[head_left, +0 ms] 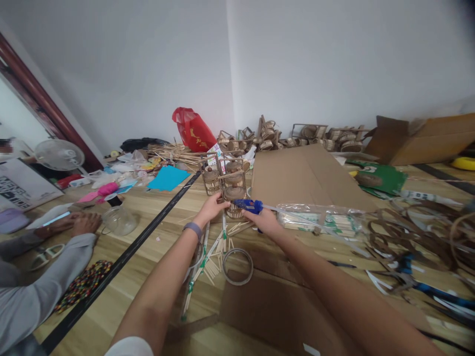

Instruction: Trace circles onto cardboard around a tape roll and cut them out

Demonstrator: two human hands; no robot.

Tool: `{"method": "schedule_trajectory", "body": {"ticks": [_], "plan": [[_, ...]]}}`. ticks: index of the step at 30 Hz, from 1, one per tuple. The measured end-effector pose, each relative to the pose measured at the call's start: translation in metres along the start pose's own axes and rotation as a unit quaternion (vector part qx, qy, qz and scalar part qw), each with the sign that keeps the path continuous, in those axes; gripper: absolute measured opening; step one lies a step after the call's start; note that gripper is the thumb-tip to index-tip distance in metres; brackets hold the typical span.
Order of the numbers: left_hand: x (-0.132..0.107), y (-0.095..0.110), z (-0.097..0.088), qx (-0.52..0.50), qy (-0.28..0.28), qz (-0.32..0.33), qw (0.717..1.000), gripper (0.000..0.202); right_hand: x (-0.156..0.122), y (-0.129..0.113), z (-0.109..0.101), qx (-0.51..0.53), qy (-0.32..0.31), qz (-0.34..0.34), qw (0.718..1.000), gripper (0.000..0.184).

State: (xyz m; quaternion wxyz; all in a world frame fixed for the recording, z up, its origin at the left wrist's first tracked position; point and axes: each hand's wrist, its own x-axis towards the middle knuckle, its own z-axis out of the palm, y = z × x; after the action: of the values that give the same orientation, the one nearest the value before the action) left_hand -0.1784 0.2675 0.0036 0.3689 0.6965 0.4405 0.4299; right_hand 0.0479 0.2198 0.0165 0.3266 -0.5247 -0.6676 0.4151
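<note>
My right hand [266, 220] is closed round a blue glue gun [250, 205], its nozzle pointing left at a small woven bamboo basket [234, 192]. A long pale glue stick [308, 220] trails from the gun's back to the right. Wearing a wristband, my left hand [212, 208] grips the basket's left side with its fingers; the fingertips are partly hidden. Beside it, to the left, stands a second small basket [212, 180] in a wooden frame. Under my forearms lie short bamboo sticks [212, 267] and a roll ring [238, 267].
A large cardboard sheet [297, 173] lies behind my right hand, with packaged chopsticks [319, 221] at its front edge. Brown strips [415, 227] and pliers [404, 282] are at right. Several finished frames [308, 133] line the wall. At left, another person's hands [87, 223] rest near a jar [119, 221].
</note>
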Motion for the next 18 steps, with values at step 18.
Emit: {"method": "schedule_trajectory", "body": {"ticks": [18], "plan": [[0.0011, -0.0034, 0.0004, -0.012, 0.001, 0.004, 1.000, 0.035, -0.0028, -0.0005, 0.0026, -0.011, 0.023, -0.006, 1.000, 0.023]]}}
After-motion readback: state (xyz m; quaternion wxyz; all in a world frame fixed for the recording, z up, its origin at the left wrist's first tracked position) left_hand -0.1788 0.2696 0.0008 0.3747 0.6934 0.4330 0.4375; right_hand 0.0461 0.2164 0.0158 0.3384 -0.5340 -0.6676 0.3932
